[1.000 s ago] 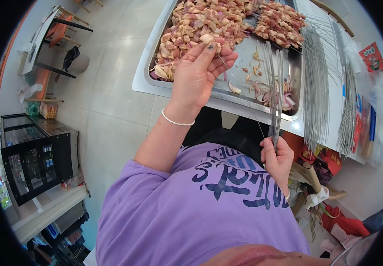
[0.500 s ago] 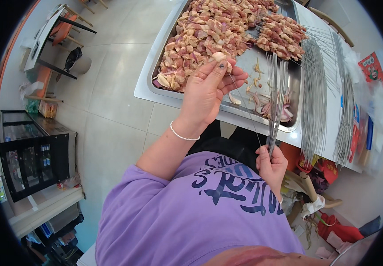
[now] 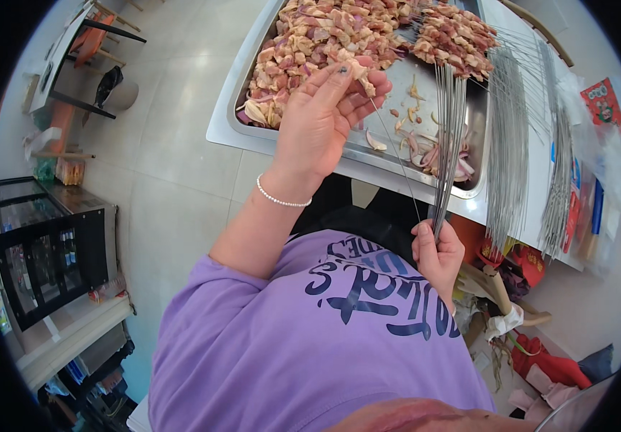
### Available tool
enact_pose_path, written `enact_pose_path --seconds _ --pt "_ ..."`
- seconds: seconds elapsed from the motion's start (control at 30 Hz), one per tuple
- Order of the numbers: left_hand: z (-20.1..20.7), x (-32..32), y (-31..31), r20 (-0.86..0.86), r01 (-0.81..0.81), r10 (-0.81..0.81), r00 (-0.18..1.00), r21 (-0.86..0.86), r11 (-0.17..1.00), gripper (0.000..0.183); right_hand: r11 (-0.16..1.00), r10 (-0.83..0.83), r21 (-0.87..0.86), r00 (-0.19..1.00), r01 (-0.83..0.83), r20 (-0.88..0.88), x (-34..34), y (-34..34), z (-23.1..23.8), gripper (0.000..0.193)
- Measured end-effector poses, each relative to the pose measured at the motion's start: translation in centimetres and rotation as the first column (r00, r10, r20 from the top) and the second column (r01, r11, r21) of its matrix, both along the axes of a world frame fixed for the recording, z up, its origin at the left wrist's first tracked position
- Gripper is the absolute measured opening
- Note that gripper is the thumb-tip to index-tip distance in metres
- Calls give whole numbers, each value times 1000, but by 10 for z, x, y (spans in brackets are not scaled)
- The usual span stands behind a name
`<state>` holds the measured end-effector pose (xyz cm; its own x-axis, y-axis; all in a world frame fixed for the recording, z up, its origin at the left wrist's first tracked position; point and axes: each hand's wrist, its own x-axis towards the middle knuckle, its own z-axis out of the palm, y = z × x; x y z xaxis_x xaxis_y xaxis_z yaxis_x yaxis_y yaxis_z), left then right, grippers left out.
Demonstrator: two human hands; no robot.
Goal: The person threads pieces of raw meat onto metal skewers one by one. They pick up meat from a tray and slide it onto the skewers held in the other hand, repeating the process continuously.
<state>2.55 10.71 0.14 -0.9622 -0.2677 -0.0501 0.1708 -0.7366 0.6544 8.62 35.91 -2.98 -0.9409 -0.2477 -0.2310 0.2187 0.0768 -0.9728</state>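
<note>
My left hand [image 3: 318, 115] is over the near left part of a steel tray [image 3: 386, 160], fingers pinching a piece of raw meat [image 3: 362, 78]. A thin metal skewer [image 3: 395, 150] runs from this meat down to my right hand [image 3: 438, 252]. That hand, close to my body, grips a bundle of metal skewers [image 3: 449, 137] pointing up over the tray. A heap of raw meat pieces with onion [image 3: 318, 47] fills the tray's left side. Meat threaded on skewers [image 3: 456, 43] lies at its far right. Sliced onion [image 3: 425, 153] is near the front corner.
Loose metal skewers [image 3: 508, 155] lie right of the tray on the white table [image 3: 221, 129], with another bunch [image 3: 559, 165] beyond them. Plastic bags and a red packet [image 3: 603, 104] are at the right edge. A black display fridge [image 3: 55, 248] stands far left.
The view has shifted a little, so the tray sits higher and further left. The meat in my left hand shows more between the fingers. My right hand keeps its hold on the skewers.
</note>
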Motion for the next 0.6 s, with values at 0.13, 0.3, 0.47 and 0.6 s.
enact_pose_path --seconds 0.13,0.3,0.47,0.6 --pt "-2 -2 -5 -27 12 -13 1000 -16 1000 29 1000 -6 11 1000 5 8 1 1 -1 14" --pt "-4 -1 -2 -38 -8 8 999 -8 1000 25 1000 -13 19 1000 13 7 3 4 -3 14" --pt "-3 -1 3 -62 -20 18 998 -23 1000 22 1000 6 8 1000 -6 13 4 6 -6 13" --pt "-3 0 4 -58 -4 5 998 19 1000 21 1000 -2 -15 1000 2 25 5 2 -7 13"
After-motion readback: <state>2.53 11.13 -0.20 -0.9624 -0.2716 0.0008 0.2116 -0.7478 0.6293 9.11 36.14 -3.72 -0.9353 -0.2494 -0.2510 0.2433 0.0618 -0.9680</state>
